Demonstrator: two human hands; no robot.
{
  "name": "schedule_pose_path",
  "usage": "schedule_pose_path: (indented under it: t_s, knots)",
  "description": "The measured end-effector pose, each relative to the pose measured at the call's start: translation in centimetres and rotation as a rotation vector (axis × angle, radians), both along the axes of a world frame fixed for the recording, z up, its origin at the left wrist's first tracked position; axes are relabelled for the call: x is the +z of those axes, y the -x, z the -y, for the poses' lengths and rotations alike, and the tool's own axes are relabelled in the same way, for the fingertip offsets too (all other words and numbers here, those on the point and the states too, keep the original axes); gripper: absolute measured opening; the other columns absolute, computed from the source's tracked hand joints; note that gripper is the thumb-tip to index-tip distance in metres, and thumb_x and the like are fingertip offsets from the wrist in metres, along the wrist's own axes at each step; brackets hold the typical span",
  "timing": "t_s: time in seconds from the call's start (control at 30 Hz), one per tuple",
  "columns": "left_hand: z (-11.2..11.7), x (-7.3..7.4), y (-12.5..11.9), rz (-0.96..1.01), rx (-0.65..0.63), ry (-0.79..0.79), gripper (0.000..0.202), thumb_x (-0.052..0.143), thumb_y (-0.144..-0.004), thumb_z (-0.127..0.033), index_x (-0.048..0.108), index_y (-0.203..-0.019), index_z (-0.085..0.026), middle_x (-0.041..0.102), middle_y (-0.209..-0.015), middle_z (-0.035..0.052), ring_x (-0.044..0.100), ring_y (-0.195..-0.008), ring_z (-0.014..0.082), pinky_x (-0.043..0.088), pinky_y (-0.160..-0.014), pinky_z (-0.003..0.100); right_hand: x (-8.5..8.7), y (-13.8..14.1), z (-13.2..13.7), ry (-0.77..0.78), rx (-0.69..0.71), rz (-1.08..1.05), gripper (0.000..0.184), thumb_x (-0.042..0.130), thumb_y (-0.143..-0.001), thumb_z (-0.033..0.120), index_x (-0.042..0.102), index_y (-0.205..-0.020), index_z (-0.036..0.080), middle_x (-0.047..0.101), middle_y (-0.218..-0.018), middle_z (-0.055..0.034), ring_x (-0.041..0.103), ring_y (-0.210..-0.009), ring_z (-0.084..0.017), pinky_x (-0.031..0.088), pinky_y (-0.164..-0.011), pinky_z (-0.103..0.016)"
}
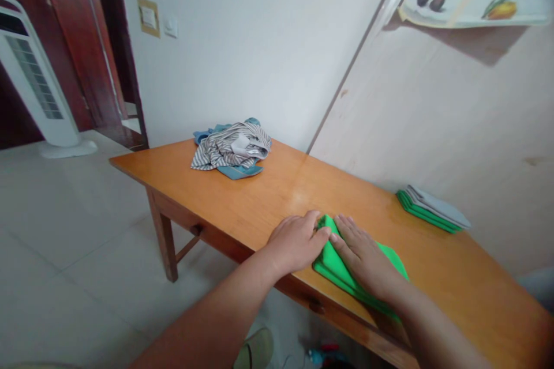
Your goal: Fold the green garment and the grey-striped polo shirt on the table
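Observation:
A bright green folded cloth (339,268), seemingly a garment, lies along the front edge of the wooden table (194,199). My left hand (298,242) is at its left end, thumb and fingers closed about the folded edge; part of its grip is hidden. Flat on top of the cloth rests my right hand (361,253), fingers stretched out and pointing away from me. The thumbs of both hands come close together near the cloth's left end. My right forearm hides part of the cloth's right side.
Crumpled striped and blue clothes (236,147) lie at the table's far left. A neat stack of folded green and grey cloths (433,210) sits against the wall at right. A white tower fan (43,81) stands on the floor at left. Drawer knobs (315,305) project below the tabletop.

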State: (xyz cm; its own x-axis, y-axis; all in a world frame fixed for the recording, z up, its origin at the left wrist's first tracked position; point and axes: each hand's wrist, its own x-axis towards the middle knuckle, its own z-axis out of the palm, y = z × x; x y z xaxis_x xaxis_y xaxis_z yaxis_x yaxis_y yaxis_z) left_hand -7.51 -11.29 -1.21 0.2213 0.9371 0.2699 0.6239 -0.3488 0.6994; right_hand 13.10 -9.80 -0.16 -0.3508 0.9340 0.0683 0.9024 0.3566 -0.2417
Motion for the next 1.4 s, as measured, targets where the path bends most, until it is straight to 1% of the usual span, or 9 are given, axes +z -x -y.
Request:
schedule_pose_path:
  t_s: [0.07, 0.17, 0.33, 0.53, 0.73, 0.9, 1.07, 1.17, 1.4]
  knots:
    - [0.1, 0.2, 0.1, 0.009, -0.009, 0.0, 0.051, 0.037, -0.097, -0.057, 0.051, -0.135, -0.025, 0.068, -0.124, 0.0077, 0.062, -0.116, 0.028, 0.048, -0.094, 0.039, 0.7, -0.6, -0.1, 0.031, -0.014, -0.084, 0.083, 0.024, -0.094, 0.071, 0.034, -0.154, 0.014, 0.026, -0.161, -0.0083, 0.017, -0.15, -0.024, 0.017, -0.123, -0.048]
    - [0.2, 0.3, 0.2, 0.027, -0.037, 0.009, 0.056, 0.041, -0.094, -0.061, 0.049, -0.137, -0.024, 0.066, -0.127, 0.0087, 0.061, -0.119, 0.0282, 0.047, -0.097, 0.038, 1.5, -2.0, -0.3, 0.002, -0.086, -0.164, 0.083, 0.022, -0.095, 0.071, 0.034, -0.153, 0.013, 0.027, -0.16, -0.0097, 0.016, -0.151, -0.024, 0.016, -0.123, -0.048]
    - [0.2, 0.3, 0.1, 0.019, -0.037, 0.028, 0.062, 0.055, -0.087, -0.058, 0.048, -0.138, -0.025, 0.065, -0.131, 0.0087, 0.059, -0.122, 0.0292, 0.046, -0.101, 0.039, 0.8, -3.6, -0.3, -0.016, -0.142, -0.052, 0.084, 0.022, -0.094, 0.071, 0.036, -0.153, 0.013, 0.029, -0.16, -0.0119, 0.016, -0.15, -0.027, 0.016, -0.122, -0.053]
    - [0.1, 0.3, 0.1, 0.004, -0.026, 0.03, 0.059, 0.058, -0.085, -0.051, 0.051, -0.137, -0.026, 0.066, -0.129, 0.0076, 0.059, -0.121, 0.0295, 0.045, -0.103, 0.039, -0.5, -2.8, 0.4, -0.029, -0.172, 0.098, 0.085, 0.018, -0.094, 0.072, 0.037, -0.152, 0.013, 0.031, -0.159, -0.0105, 0.019, -0.15, -0.027, 0.017, -0.122, -0.052]
    - [0.0, 0.0, 0.1, -0.029, -0.01, 0.012, 0.06, 0.058, -0.084, -0.052, 0.051, -0.137, -0.025, 0.065, -0.129, 0.0078, 0.059, -0.12, 0.0298, 0.045, -0.102, 0.04, -0.6, -2.4, 0.6, -0.039, -0.175, 0.109, 0.085, 0.017, -0.095, 0.071, 0.041, -0.15, 0.011, 0.037, -0.157, -0.0121, 0.029, -0.147, -0.028, 0.022, -0.122, -0.05]
    - [-0.1, -0.1, 0.1, -0.015, -0.017, -0.006, 0.059, 0.059, -0.085, -0.052, 0.051, -0.137, -0.025, 0.065, -0.131, 0.0073, 0.06, -0.121, 0.0289, 0.046, -0.102, 0.039, -0.5, -2.2, 0.4, -0.034, -0.179, 0.098, 0.086, 0.017, -0.094, 0.071, 0.041, -0.15, 0.011, 0.039, -0.155, -0.0131, 0.032, -0.146, -0.029, 0.022, -0.121, -0.051]
    - [-0.1, 0.2, 0.2, 0.001, -0.022, 0.03, 0.057, 0.06, -0.084, -0.049, 0.051, -0.136, -0.026, 0.065, -0.132, 0.0068, 0.059, -0.123, 0.0284, 0.045, -0.104, 0.037, 0.1, -3.3, -0.1, 0.026, -0.162, -0.003, 0.086, 0.017, -0.094, 0.072, 0.039, -0.151, 0.011, 0.035, -0.157, -0.0119, 0.025, -0.148, -0.029, 0.017, -0.122, -0.053]
    - [-0.1, 0.2, 0.3, 0.009, -0.026, 0.045, 0.058, 0.06, -0.084, -0.049, 0.051, -0.136, -0.026, 0.065, -0.132, 0.0069, 0.058, -0.124, 0.0288, 0.045, -0.104, 0.038, 0.5, -4.4, -0.1, 0.004, -0.228, -0.058, 0.085, 0.014, -0.094, 0.071, 0.038, -0.152, 0.013, 0.034, -0.158, -0.0119, 0.022, -0.149, -0.029, 0.015, -0.121, -0.056]
    - [-0.2, -0.1, 0.2, 0.018, -0.037, 0.026, 0.06, 0.06, -0.083, -0.048, 0.05, -0.138, -0.025, 0.064, -0.132, 0.0072, 0.058, -0.124, 0.0284, 0.045, -0.104, 0.037, -0.4, -3.8, 1.7, 0.015, -0.299, 0.065, 0.081, 0.016, -0.094, 0.072, 0.038, -0.151, 0.019, 0.031, -0.16, -0.0085, 0.015, -0.151, -0.031, 0.008, -0.117, -0.068]
